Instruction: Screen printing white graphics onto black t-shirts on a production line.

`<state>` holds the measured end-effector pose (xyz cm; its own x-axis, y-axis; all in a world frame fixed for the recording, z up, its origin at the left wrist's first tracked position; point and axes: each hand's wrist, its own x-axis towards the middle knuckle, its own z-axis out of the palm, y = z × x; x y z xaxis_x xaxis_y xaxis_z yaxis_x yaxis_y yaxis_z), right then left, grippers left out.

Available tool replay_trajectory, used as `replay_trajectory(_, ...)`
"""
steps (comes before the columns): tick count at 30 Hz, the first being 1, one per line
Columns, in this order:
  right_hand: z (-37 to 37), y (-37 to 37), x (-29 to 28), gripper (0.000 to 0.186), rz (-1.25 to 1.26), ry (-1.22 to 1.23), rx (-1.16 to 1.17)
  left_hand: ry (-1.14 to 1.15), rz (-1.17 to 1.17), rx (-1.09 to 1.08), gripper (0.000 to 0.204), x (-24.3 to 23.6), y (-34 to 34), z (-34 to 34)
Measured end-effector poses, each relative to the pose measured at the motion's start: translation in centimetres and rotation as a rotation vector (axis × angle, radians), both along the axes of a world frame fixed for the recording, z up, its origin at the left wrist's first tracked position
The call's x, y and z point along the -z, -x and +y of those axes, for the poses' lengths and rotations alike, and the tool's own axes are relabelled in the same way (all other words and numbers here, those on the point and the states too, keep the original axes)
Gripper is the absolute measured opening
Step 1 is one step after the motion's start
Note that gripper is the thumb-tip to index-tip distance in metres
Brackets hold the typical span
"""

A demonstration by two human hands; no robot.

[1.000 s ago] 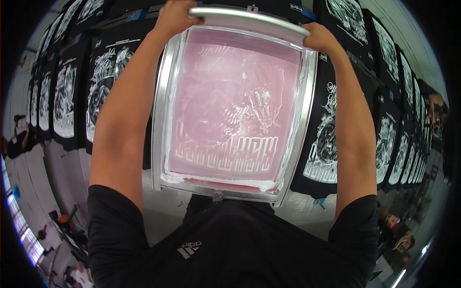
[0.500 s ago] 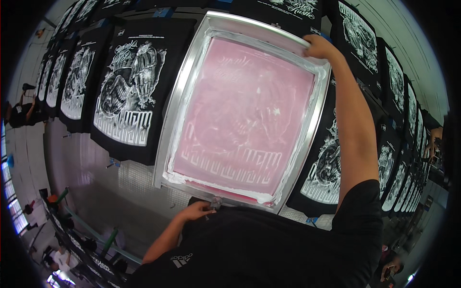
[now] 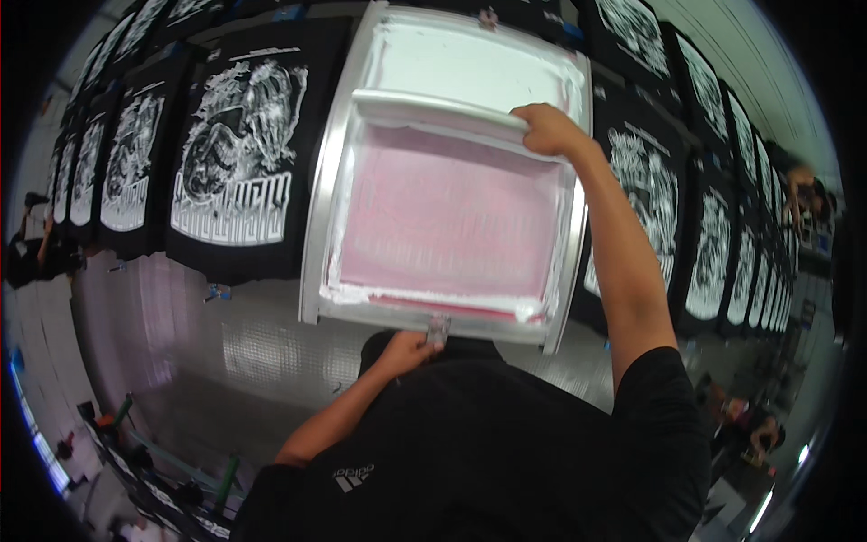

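Observation:
An aluminium-framed printing screen (image 3: 575, 230) with pink mesh (image 3: 452, 208) and white ink along its edges lies in front of me. A long metal squeegee bar (image 3: 433, 107) crosses its upper part, and the area beyond the bar (image 3: 452, 63) is solid white. My right hand (image 3: 551, 131) is closed on the bar's right end. My left hand (image 3: 411, 350) grips a small metal clamp (image 3: 440, 328) at the middle of the near frame edge. Black shirts with white prints (image 3: 235, 154) lie on platens to both sides.
Rows of printed shirts (image 3: 709, 253) curve away left and right. A co-worker in dark clothes (image 3: 41, 253) is at the far left, and others (image 3: 799, 190) are at the right. A rack with green bars (image 3: 226, 479) stands at the lower left.
My left hand has left the bar for the near-edge clamp. My right hand has drawn the bar towards me, and white now covers the screen behind it.

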<state>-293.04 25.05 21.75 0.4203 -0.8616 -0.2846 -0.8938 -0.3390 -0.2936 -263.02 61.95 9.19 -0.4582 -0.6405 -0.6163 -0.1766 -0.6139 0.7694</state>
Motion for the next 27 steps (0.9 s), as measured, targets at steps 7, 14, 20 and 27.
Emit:
replay_trajectory(7,26.3,-6.2,-1.8,0.039,-0.024,-0.033,0.133,0.110,-0.075,0.041,0.038,1.2,0.6,0.2)
replay_trajectory(14,36.5,-7.9,-0.2,0.029,-0.162,0.174,0.132,0.388,-0.367,0.154,0.027,-0.5,1.2,1.0)
replay_trajectory(20,34.1,-5.0,-3.0,0.038,-0.071,0.161,0.121,0.215,-0.582,0.281,0.049,-6.7,1.6,-1.5)
replay_trajectory(27,32.1,6.0,-2.4,0.035,-0.202,-0.046,0.436,0.404,-0.684,-0.079,0.035,-10.0,-9.5,-3.4)
